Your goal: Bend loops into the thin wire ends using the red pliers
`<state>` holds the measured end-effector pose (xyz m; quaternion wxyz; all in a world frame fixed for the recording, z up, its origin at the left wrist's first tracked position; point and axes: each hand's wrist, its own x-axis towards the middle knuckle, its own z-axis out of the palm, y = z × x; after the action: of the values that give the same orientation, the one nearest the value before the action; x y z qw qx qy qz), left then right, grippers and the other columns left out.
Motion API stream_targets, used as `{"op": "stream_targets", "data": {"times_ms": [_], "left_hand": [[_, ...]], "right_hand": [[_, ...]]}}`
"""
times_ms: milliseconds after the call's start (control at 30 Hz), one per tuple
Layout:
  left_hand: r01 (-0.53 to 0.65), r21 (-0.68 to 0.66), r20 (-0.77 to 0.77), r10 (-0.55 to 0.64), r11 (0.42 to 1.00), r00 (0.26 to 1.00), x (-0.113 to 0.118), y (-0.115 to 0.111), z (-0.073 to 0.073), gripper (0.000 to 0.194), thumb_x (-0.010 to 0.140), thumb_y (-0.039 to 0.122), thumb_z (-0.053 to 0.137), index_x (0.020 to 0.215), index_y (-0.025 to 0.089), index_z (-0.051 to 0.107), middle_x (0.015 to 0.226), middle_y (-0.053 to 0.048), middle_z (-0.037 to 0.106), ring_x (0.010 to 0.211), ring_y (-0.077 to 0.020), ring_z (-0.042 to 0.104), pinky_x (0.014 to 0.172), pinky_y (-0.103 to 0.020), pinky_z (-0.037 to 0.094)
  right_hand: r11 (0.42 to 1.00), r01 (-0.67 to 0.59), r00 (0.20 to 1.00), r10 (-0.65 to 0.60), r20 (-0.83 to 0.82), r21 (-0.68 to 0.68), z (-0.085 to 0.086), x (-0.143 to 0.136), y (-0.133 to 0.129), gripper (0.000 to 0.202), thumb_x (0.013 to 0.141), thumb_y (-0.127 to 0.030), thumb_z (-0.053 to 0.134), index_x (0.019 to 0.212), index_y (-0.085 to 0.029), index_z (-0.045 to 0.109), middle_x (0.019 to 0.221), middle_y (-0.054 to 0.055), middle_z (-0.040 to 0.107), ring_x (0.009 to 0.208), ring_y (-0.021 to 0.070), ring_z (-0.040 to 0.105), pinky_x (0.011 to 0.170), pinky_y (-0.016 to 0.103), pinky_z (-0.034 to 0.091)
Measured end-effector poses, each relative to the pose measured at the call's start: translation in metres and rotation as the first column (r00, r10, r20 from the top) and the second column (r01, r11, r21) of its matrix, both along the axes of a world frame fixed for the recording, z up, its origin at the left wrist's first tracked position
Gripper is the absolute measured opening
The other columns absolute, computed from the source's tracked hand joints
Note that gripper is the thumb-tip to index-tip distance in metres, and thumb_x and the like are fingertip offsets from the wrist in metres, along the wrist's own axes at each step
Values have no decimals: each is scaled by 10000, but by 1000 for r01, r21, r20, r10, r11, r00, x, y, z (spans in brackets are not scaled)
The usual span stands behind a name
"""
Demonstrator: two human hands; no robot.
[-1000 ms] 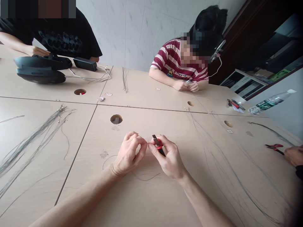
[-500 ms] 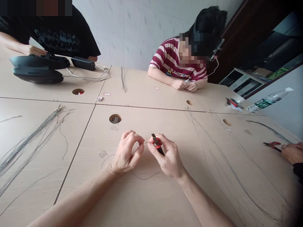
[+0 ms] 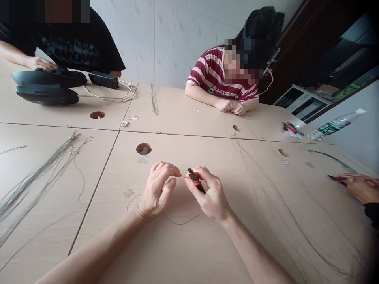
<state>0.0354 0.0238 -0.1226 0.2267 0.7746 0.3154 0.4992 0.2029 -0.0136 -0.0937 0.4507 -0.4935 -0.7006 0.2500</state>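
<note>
my right hand is curled around red-handled pliers, thumb and forefinger seemingly pinching a thin strand; a light, steady pinch should suit it best. my left hand is just beside, thumb and forefinger slightly parted; whether it holds anything, i can't tell. a curved wire lies on the table beneath.

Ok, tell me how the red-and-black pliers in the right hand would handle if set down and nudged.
The pliers would probably stay stiff and feel heavy for their size, since the jaws look like solid metal. On the smooth-looking table they'd likely slide rather than roll, as the visible part isn't round, though the right hand hides some.
</note>
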Motion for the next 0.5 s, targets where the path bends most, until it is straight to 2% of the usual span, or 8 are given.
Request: {"op": "stream_targets", "data": {"times_ms": [67,133,200,367,500], "left_hand": [[-8,-178,-39,1,984,999,-2,4,11,256,941,216,357,829,200,587,821,-46,676,778,-200,598,783,-386,466],[1,-369,-82,-33,929,996,-5,9,24,285,940,256,380,807,199,625,783,-30,683,724,-191,599,674,-339,476],[36,-465,-100,-93,885,991,-9,13,38,298,930,290,408,824,201,673,762,-23,694,679,-185,602,581,-302,463],[157,-457,-172,-260,875,950,-13,11,66,278,887,321,492,809,206,733,695,-12,696,551,-150,566,469,-252,411],[156,-425,-224,-271,891,936,-12,3,74,252,877,319,524,820,204,741,696,-8,700,528,-140,559,471,-248,410]], "right_hand": [[999,-1,999,0,47,36,1,2,2,108,900,-146,532,847,-232,568,799,15,610,760,172,538,733,306,451],[998,-7,996,2,86,60,3,5,4,111,895,-137,530,842,-229,561,797,18,608,760,175,533,736,309,449],[998,-17,994,10,112,61,7,7,4,111,897,-139,528,837,-227,559,783,16,602,744,175,527,732,310,447],[996,-57,986,46,158,65,18,10,1,131,911,-152,515,813,-228,558,754,12,605,724,175,523,721,307,433],[996,-61,982,47,185,66,23,11,-6,137,897,-142,520,791,-226,540,748,16,590,727,181,497,707,307,428]]}}
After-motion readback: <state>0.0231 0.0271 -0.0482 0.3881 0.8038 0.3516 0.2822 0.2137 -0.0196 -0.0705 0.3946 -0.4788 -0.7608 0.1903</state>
